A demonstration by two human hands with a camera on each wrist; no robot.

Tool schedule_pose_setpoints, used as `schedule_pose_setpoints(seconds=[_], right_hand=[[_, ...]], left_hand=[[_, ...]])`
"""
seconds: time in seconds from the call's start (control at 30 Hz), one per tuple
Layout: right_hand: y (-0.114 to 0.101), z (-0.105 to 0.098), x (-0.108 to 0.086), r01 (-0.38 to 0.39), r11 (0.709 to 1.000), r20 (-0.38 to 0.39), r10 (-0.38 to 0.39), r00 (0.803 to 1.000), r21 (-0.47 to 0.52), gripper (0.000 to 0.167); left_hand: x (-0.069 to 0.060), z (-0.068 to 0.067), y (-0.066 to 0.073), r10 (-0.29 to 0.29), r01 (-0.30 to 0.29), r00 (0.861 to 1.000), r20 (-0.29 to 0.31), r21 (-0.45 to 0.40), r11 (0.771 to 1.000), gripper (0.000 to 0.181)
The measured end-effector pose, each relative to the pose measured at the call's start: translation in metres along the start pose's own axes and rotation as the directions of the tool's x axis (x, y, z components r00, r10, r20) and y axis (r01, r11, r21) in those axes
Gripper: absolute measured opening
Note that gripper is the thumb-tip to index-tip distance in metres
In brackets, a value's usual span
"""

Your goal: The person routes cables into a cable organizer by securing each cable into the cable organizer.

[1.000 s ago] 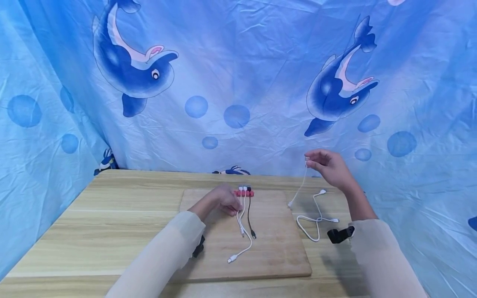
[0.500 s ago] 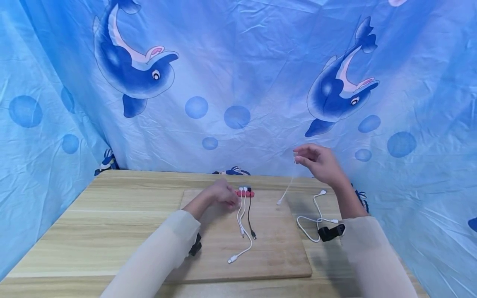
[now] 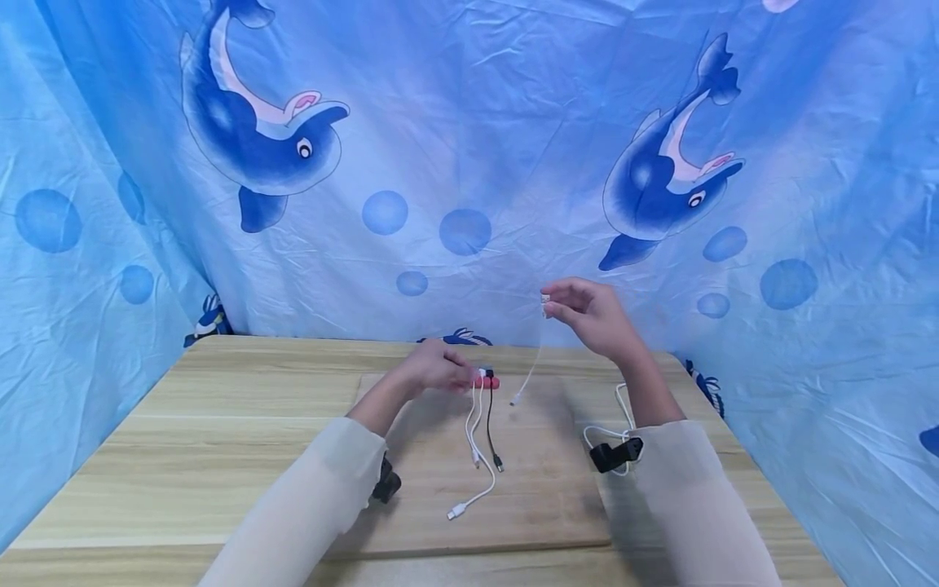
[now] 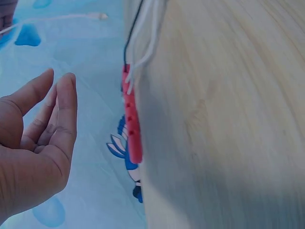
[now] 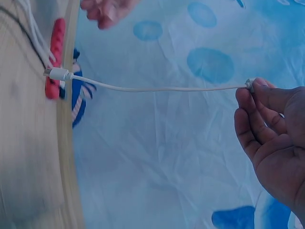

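Observation:
My right hand (image 3: 596, 319) pinches one end of a short white USB cable (image 5: 143, 89) between thumb and fingertips. The cable hangs down, and its loose plug (image 5: 59, 74) dangles near the board. My left hand (image 4: 43, 138) is beside the red cable holder (image 4: 133, 129), with loosely bent fingers and nothing between thumb and fingertips. In the head view this hand covers the holder's left part. Two white cables (image 3: 482, 481) and a black cable (image 3: 492, 424) sit in the holder's slots, and their lower ends lie across the wooden board (image 3: 543, 505). Several slots show no cable.
Another white cable (image 3: 597, 430) lies on the table (image 3: 183, 456) to the right of the board, partly hidden by my right forearm and wrist camera (image 3: 614, 455). A blue dolphin-print cloth (image 3: 469, 147) hangs behind the table.
My right hand has moved left, carrying the dangling white cable from the table's right side to above the board. My left hand has shifted up toward the red holder, now covering its left part.

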State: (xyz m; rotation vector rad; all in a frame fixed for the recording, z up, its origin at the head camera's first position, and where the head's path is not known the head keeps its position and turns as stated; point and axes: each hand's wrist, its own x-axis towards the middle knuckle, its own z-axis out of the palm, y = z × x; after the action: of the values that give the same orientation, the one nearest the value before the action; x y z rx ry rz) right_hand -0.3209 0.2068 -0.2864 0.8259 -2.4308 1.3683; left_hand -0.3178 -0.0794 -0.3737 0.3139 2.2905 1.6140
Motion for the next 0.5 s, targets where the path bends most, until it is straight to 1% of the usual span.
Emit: schedule_pose_setpoints(seconds=[0.13,0.23,0.37,0.5], right_hand=[[-0.006,0.015,0.006,0.015,0.999,0.017,-0.015,1.000,0.042,0.023],[-0.010,0.026,0.009,0.033,0.997,0.019,-0.034,0.999,0.070,0.022],[-0.014,0.041,0.013,0.062,0.992,0.017,-0.064,0.998,0.111,0.021],[-0.018,0.054,0.015,0.083,0.985,0.020,-0.087,0.996,0.150,0.021]], left_hand=[[-0.003,0.001,0.007,-0.003,0.004,1.000,0.010,-0.086,0.996,0.022],[-0.005,0.001,0.010,0.003,0.000,1.000,0.025,-0.128,0.992,0.026],[-0.009,-0.001,0.015,0.024,-0.022,0.999,0.020,-0.123,0.992,0.030],[-0.015,-0.005,0.018,0.057,-0.051,0.998,0.039,-0.137,0.989,0.032]])
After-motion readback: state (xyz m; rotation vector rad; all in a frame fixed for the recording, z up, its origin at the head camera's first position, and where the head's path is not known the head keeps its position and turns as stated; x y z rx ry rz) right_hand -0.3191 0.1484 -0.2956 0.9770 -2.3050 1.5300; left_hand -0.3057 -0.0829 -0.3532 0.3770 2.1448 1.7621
